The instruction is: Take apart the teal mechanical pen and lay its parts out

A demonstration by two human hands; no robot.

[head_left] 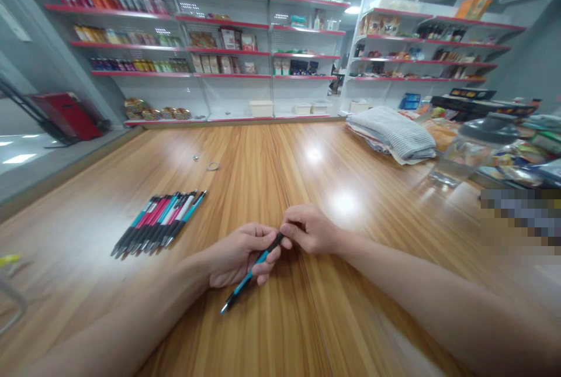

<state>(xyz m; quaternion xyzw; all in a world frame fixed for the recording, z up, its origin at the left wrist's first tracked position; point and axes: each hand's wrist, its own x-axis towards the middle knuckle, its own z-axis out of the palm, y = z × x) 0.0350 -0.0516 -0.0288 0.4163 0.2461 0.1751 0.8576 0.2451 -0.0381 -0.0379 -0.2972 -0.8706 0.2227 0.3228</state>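
A blue and black pen (246, 281) slants between my two hands above the wooden table (245, 155). My left hand (245, 254) wraps its fingers around the pen's barrel, with the clicker end pointing down towards me. At the other end, my right hand (309, 228) pinches the black grip part, and its fingertips hide the tip. To the left lies a row of several pens (160, 222) in blue, pink and white, side by side with their dark grips towards me.
Two small metal rings, one larger (213, 166), lie beyond the pens. Folded grey cloths (390, 134) and a clear water jug (471, 152) stand at the right, near piled packages (539, 149). Stocked shelves (228, 23) line the back. A red folded cart (65, 117) stands left.
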